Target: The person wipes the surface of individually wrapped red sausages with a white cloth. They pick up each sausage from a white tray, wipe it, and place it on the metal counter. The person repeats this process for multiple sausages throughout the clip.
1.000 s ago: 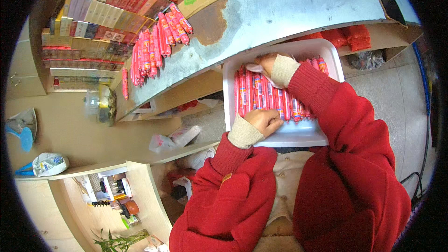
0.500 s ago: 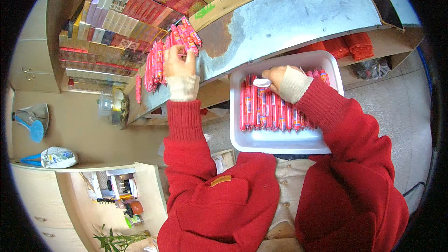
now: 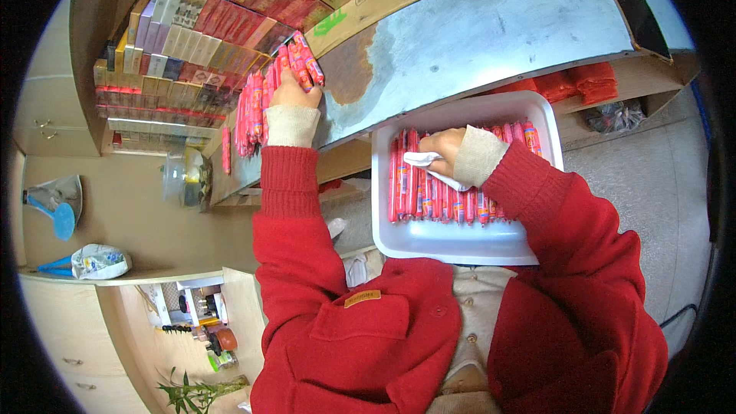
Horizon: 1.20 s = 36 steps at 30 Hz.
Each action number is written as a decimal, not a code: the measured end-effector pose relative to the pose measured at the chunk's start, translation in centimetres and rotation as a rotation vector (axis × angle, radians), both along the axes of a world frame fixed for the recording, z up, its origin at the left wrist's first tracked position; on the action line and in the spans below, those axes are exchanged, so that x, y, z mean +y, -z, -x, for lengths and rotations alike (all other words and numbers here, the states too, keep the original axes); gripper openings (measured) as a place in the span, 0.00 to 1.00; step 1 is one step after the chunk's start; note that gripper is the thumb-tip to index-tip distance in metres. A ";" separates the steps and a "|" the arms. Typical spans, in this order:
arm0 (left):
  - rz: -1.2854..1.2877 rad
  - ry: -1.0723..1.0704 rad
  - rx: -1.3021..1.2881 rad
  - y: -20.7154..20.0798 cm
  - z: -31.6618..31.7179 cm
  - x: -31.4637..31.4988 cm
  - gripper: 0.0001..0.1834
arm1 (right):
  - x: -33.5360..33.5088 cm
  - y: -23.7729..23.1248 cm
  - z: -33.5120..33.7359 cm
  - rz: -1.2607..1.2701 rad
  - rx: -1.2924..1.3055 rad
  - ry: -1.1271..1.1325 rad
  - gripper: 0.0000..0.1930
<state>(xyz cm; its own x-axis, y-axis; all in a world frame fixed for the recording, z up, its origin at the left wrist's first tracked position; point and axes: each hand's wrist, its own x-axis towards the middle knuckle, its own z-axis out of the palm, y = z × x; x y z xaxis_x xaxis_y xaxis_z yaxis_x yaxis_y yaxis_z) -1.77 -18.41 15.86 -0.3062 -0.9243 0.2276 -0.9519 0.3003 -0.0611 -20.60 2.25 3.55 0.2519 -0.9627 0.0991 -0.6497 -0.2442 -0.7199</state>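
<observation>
Pink-wrapped sausages [image 3: 251,111] lie in a heap on the counter at the far left. My left hand [image 3: 294,95] bends its fingers over the right end of that heap, closed on sausages there, its fingertips partly hidden. To the right, a white tub [image 3: 452,241] holds a row of the same pink-wrapped sausages [image 3: 429,195] side by side. My right hand [image 3: 446,147] is over the tub, closed round a white cloth [image 3: 437,164] that lies against the sausages. Its cuff and sleeve hide part of the row.
One stray sausage [image 3: 227,150] lies left of the heap. The worn blue-white counter [image 3: 491,27] runs along the back, with stacked small boxes [image 3: 222,27] at the far left. Red bags [image 3: 571,84] sit on the shelf underneath. A plant [image 3: 192,392] stands lower left.
My right hand has shifted slightly left and down, and more of the white cloth shows beneath it. My left hand has moved slightly left along the heap. The tub appears slightly lower.
</observation>
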 end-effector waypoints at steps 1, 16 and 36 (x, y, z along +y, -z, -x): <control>0.021 -0.006 -0.032 0.0 0.3 0.1 0.31 | 0.0 0.0 -0.1 0.000 -0.010 -0.012 0.12; -0.389 0.481 1.608 0.9 -3.4 10.4 0.25 | -0.6 0.0 -0.6 -0.064 -0.123 0.069 0.13; -0.936 0.501 1.274 13.1 -2.6 18.8 0.28 | 0.6 -0.8 -3.1 -0.365 -1.230 0.119 0.10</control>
